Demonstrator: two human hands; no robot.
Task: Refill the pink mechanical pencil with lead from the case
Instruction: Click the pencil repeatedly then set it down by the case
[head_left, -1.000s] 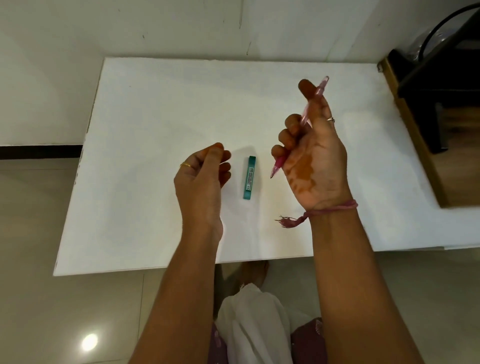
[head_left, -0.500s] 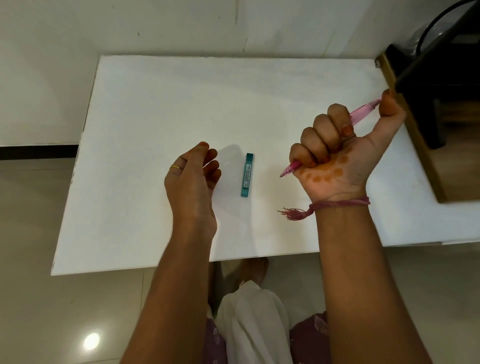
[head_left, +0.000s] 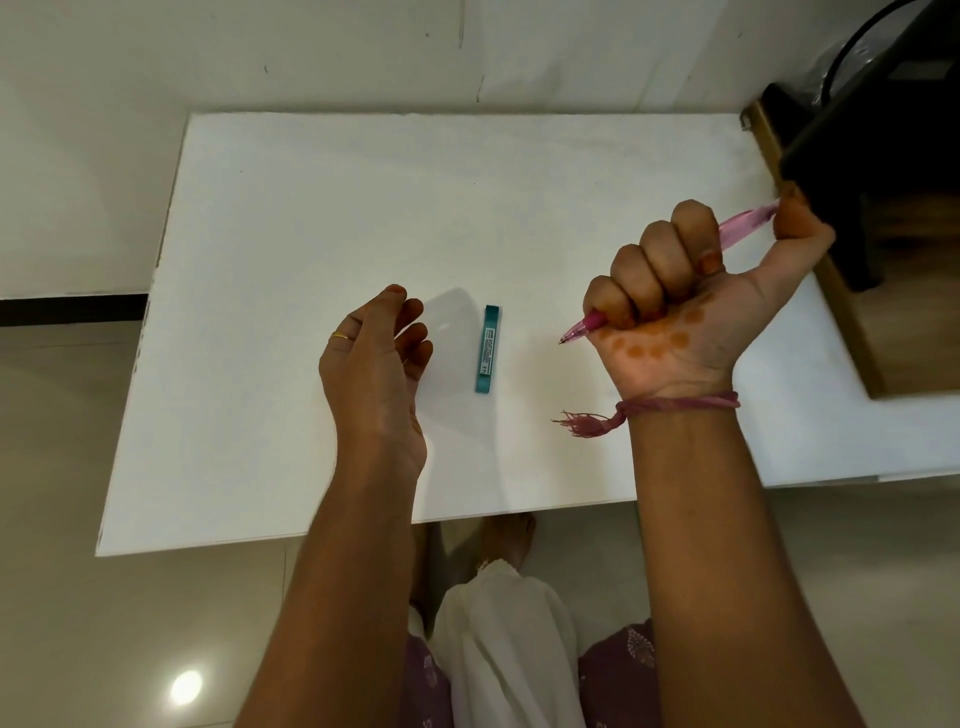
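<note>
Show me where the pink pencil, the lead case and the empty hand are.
pink pencil (head_left: 740, 221), head view, barrel above the fist
lead case (head_left: 489, 348), head view, middle of its label
left hand (head_left: 371, 364), head view, back of hand

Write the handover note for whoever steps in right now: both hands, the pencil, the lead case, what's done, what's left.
Right hand: fisted around the pink mechanical pencil, tip pointing down-left, thumb on the top end.
Left hand: empty, fingers loosely curled, hovering just left of the lead case.
Lead case: teal, lying flat on the white table between the two hands, untouched; looks closed.
Done: pencil picked up.
Left: open the case, take out lead, load it into the pencil, close up.
</note>
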